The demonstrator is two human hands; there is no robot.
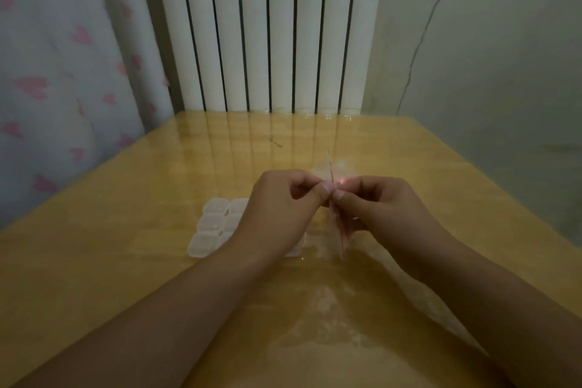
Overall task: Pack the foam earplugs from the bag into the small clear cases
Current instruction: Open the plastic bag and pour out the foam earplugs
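Both hands are up over the shiny yellow wooden table (126, 230) — the left hand (277, 208) and right hand (384, 208) each pinch the thin clear plastic bag with a red strip (334, 198). The small clear plastic cases (214, 227) sit in rows on the table, just under the left hand.

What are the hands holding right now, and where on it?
Both hands, left and right, pinch the clear bag between thumb and fingers at its red-striped top edge, one on each side. The cases lie untouched on the table.
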